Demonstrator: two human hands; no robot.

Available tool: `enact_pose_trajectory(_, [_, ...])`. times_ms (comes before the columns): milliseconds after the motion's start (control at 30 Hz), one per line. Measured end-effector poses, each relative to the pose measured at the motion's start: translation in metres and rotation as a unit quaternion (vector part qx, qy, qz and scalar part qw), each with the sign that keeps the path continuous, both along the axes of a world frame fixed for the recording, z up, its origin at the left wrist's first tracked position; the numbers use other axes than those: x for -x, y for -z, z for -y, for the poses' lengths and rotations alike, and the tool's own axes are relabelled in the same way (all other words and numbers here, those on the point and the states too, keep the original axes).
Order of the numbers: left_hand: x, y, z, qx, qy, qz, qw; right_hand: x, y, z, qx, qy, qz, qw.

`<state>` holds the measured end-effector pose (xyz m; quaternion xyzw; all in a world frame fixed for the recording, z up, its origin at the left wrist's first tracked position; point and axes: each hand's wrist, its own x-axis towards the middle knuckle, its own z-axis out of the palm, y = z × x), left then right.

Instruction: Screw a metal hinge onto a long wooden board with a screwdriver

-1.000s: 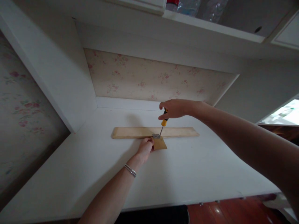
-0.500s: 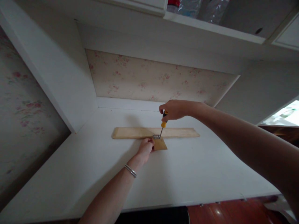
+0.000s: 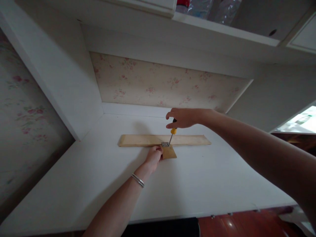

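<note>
Pinching the small tan piece (image 3: 170, 152) beside the long board (image 3: 140, 140) on the table (image 3: 202, 184) with the left grip (image 3: 153, 157); loosely grasping the screwdriver (image 3: 173, 131) with the right grip (image 3: 183, 118), aiming down at the metal fitting (image 3: 165, 144); possibly risking slipping through tilting, or misalignment through loosening the pinch.

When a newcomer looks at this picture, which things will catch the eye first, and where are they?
Probably the yellow-and-black screwdriver near the middle, held in the right grip, its tip at a metal fitting. Just below, the left grip holds a small wooden piece by its left side. A long pale board lies across the white surface too.
</note>
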<state>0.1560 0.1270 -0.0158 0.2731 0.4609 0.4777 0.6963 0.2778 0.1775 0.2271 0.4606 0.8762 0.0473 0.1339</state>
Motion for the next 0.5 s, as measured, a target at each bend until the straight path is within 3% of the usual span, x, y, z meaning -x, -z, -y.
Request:
enact_pose_trajectory(100, [-0.0006, 0.002, -0.0011, 0.0, 0.001, -0.001, 1.0, -0.0012, 0.001, -0.0025, 0.03, -0.028, -0.01, 0.999])
enact_pose_trajectory(233, [-0.0009, 0.0039, -0.002, -0.003, 0.002, -0.007, 1.0, 0.0003, 0.0035, -0.0026, -0.023, 0.02, 0.058, 0.998])
enact_pose_trajectory(300, [-0.0006, 0.0045, -0.0021, -0.004, 0.005, -0.009, 1.0, -0.0008, 0.005, -0.0022, -0.032, 0.019, 0.032, 0.999])
enact_pose_trajectory(400, [-0.0002, 0.005, -0.002, -0.008, 0.011, -0.004, 1.0, -0.0035, 0.0039, -0.0012, 0.044, 0.007, -0.036, 0.998])
enact_pose_trajectory(500, [-0.0002, 0.0056, -0.0023, -0.011, 0.012, 0.0, 1.0, -0.0016, -0.0015, 0.001, 0.08, 0.019, -0.021, 0.996])
